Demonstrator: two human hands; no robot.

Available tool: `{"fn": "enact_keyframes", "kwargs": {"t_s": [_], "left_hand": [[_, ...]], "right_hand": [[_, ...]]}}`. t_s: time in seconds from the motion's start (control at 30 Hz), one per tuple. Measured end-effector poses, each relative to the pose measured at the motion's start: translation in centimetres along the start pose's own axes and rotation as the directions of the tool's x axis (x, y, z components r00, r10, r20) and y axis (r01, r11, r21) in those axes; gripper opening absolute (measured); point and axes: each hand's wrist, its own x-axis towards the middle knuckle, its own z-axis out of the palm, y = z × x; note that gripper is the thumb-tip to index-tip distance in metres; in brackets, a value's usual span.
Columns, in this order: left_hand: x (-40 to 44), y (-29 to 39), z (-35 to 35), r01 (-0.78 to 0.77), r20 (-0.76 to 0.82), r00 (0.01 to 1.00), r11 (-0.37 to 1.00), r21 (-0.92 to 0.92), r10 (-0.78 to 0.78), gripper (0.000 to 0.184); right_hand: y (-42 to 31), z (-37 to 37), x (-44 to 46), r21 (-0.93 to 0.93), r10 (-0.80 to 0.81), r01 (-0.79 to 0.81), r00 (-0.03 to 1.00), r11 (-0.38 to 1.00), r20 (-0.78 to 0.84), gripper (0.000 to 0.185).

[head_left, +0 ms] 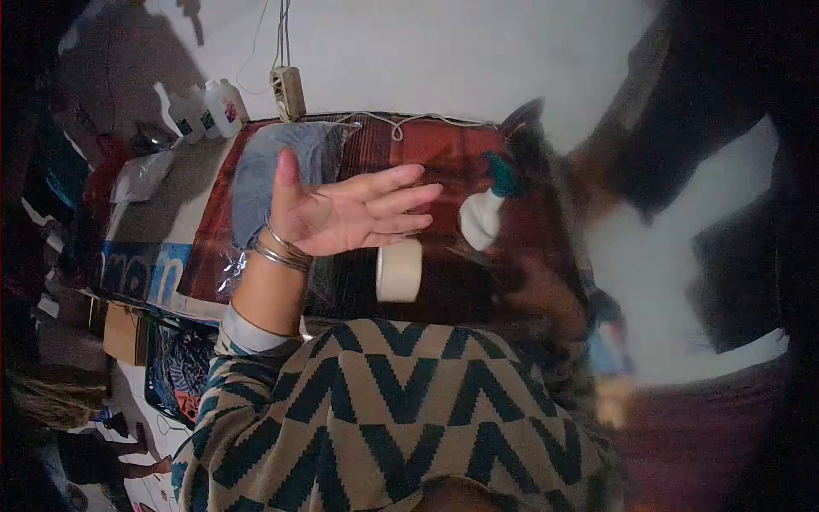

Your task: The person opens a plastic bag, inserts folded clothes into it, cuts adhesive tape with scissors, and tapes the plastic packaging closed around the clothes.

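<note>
Fingers (pixel 409 199) of the left hand (pixel 322 215) are extended, slightly apart, holding nothing, palm towards the camera. Cream roll (pixel 401 270) appears just below them; contact cannot be confirmed. White object (pixel 479 220) lies beyond the fingertips; grey bundle (pixel 256 179) behind the thumb. Step judged: empty-handed, ungrasped. Gripping the roll would require lowering and closing the fingers. Right hand not discernible.

Cloth-covered table (pixel 426 141): tape roll (pixel 401 271), grey fabric (pixel 252 188), white-green object (pixel 480 219).
</note>
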Motion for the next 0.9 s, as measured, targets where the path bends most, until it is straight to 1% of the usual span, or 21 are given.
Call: {"fn": "enact_keyframes", "kwargs": {"t_s": [0.03,0.07,0.1,0.13,0.17,0.2,0.27,0.33,0.37,0.43,0.47,0.53,0.57,0.63,0.67,0.73,0.77,0.83,0.87,0.9], "left_hand": [[-0.5,-0.4,-0.2,-0.012,-0.096,0.995,0.998,-0.069,0.005,0.123],[-0.8,-0.8,-0.3,-0.007,-0.095,0.995,0.998,-0.07,0.0,0.123],[-1.2,-1.2,-0.4,-0.021,-0.14,0.99,0.995,-0.095,0.008,0.122],[-0.8,-0.3,-0.8,-0.043,-0.2,0.98,0.991,-0.127,0.017,0.122],[-0.7,0.1,-0.9,-0.046,-0.21,0.977,0.991,-0.123,0.019,0.122],[-0.7,0.2,-1.0,-0.045,-0.213,0.977,0.992,-0.115,0.02,0.122],[-0.8,0.3,-1.2,-0.037,-0.224,0.975,0.993,-0.117,0.01,0.123],[-0.7,0.6,-1.5,0.014,-0.134,0.991,0.996,-0.085,-0.026,0.124],[-1.2,0.1,-1.5,0.013,-0.118,0.993,0.997,-0.078,-0.022,0.124],[-1.0,0.0,-1.5,0.046,0.035,0.998,0.999,-0.014,-0.045,0.126],[-1.0,0.0,-1.2,0.04,0.038,0.998,0.999,-0.012,-0.04,0.126],[-0.7,0.3,-1.0,0.081,0.106,0.991,0.997,0.013,-0.082,0.128],[-0.6,0.4,-0.7,0.075,0.102,0.992,0.997,0.017,-0.076,0.128],[-0.3,0.6,-0.3,0.071,0.09,0.993,0.994,0.079,-0.078,0.13],[-0.2,0.7,-0.2,0.067,0.086,0.993,0.995,0.08,-0.074,0.13],[0.1,0.9,0.0,0.05,0.133,0.989,0.993,0.112,-0.064,0.13],[0.3,0.8,0.2,0.048,0.133,0.989,0.993,0.112,-0.063,0.13],[0.5,0.7,0.5,0.036,0.146,0.988,0.992,0.123,-0.054,0.13],[0.7,0.7,0.5,0.034,0.146,0.988,0.992,0.122,-0.052,0.13],[1.0,0.7,0.4,0.026,0.178,0.983,0.99,0.136,-0.051,0.131]], "right_hand": [[2.6,1.7,1.0,-0.012,0.026,-0.026,1.0,1.0,-0.014,0.079],[4.8,3.5,1.9,-0.039,0.036,-0.037,0.999,0.999,-0.037,0.082],[5.8,4.4,2.6,-0.049,0.045,-0.048,0.998,0.998,-0.051,0.085],[5.3,4.1,3.7,-0.023,0.057,-0.058,0.997,0.998,-0.059,0.085],[3.4,3.1,3.8,-0.021,0.05,-0.051,0.997,0.998,-0.051,0.085],[1.4,1.3,3.3,0.067,0.036,-0.035,0.999,0.997,-0.015,0.084],[-1.5,-1.5,2.3,0.166,0.027,-0.031,0.999,0.986,0.028,0.082],[-3.1,-4.0,1.6,-0.088,-0.096,0.101,0.994,0.991,0.053,0.078],[-4.2,-4.0,1.0,-0.098,-0.097,0.101,0.994,0.99,0.039,0.078],[-6.7,-4.3,0.7,-0.126,-0.177,0.192,0.976,0.973,0.124,0.077],[-7.6,-4.1,0.3,-0.132,-0.177,0.193,0.976,0.972,0.124,0.077],[-9.0,-3.9,0.4,-0.221,-0.256,0.281,0.957,0.934,0.138,0.075],[-9.0,-3.8,0.7,-0.224,-0.26,0.287,0.955,0.931,0.144,0.075],[-8.9,-3.4,1.2,-0.204,-0.345,0.368,0.928,0.907,0.142,0.069],[-9.3,-3.3,1.3,-0.204,-0.347,0.371,0.926,0.906,0.147,0.069],[-11.0,-3.1,1.1,-0.214,-0.347,0.37,0.928,0.904,0.14,0.061],[-11.6,-3.1,1.0,-0.214,-0.347,0.371,0.927,0.904,0.142,0.061],[-12.6,-3.1,0.8,-0.201,-0.422,0.425,0.905,0.883,0.062,0.056],[-12.7,-3.0,1.0,-0.202,-0.421,0.425,0.905,0.883,0.063,0.056],[-12.7,-2.9,1.4,-0.211,-0.447,0.45,0.892,0.868,0.063,0.052]]}}
